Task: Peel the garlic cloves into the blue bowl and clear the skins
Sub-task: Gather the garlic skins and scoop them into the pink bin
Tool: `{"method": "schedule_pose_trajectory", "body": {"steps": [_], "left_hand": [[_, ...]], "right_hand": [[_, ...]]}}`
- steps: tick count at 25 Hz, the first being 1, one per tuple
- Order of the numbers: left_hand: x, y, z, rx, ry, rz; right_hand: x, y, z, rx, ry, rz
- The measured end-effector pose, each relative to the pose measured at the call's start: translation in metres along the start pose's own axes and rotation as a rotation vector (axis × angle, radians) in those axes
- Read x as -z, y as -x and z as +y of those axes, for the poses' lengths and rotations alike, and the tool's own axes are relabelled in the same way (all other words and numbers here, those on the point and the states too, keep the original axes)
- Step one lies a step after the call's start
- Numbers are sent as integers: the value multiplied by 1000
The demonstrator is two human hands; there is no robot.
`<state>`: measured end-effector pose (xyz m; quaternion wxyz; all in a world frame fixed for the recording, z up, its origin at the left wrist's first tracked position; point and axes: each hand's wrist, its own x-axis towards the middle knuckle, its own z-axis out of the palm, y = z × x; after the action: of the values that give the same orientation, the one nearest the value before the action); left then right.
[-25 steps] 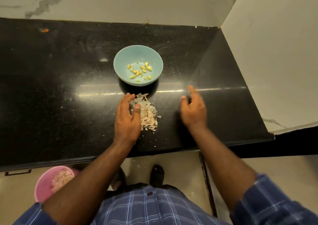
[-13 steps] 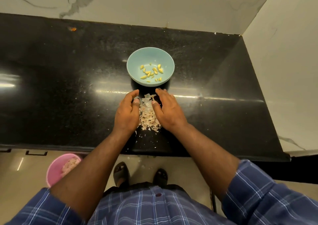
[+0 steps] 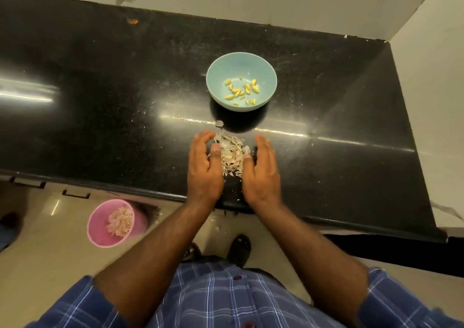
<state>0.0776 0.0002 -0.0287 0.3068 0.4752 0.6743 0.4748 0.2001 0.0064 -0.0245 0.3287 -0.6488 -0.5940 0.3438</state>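
Hands flank a heap of garlic skins [image 3: 232,155] on a black counter [image 3: 100,89]: left hand [image 3: 204,167] and right hand [image 3: 261,170], fingers straight and unclenched, press in from either side, gripping nothing. Peeled cloves [image 3: 242,90] lie in the blue bowl [image 3: 218,76] just beyond. A pink bin [image 3: 100,232] of skins stands on the floor below. One stray flake [image 3: 220,123] sits nearer the bowl. Cupping palms low and tight should gather scraps cleanly.
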Motion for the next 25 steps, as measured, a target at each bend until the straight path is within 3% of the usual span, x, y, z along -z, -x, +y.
{"method": "schedule_pose_trajectory", "body": {"steps": [4, 8, 10, 13, 15, 18, 23, 25], "left_hand": [[-4, -5, 21, 52, 319, 39], [46, -34, -4, -49, 182, 104], [55, -39, -18, -44, 125, 85], [52, -35, -21, -40, 143, 58], [54, -36, -22, -41, 174, 40], [59, -40, -25, -49, 170, 12], [53, -53, -21, -68, 132, -138], [46, -60, -16, -92, 23, -208]], "right_hand": [[-24, 7, -19, -11, -380, 27], [5, 9, 2, 9, -529, 94], [5, 31, 1, 99, -512, -91], [-17, 52, -3, 257, -293, -408], [-22, 37, -3, 262, -232, -388], [-9, 5, -9, 185, -217, -228], [-7, 29, -8, 213, -264, -435], [-5, 27, -4, 186, -280, -348]]}}
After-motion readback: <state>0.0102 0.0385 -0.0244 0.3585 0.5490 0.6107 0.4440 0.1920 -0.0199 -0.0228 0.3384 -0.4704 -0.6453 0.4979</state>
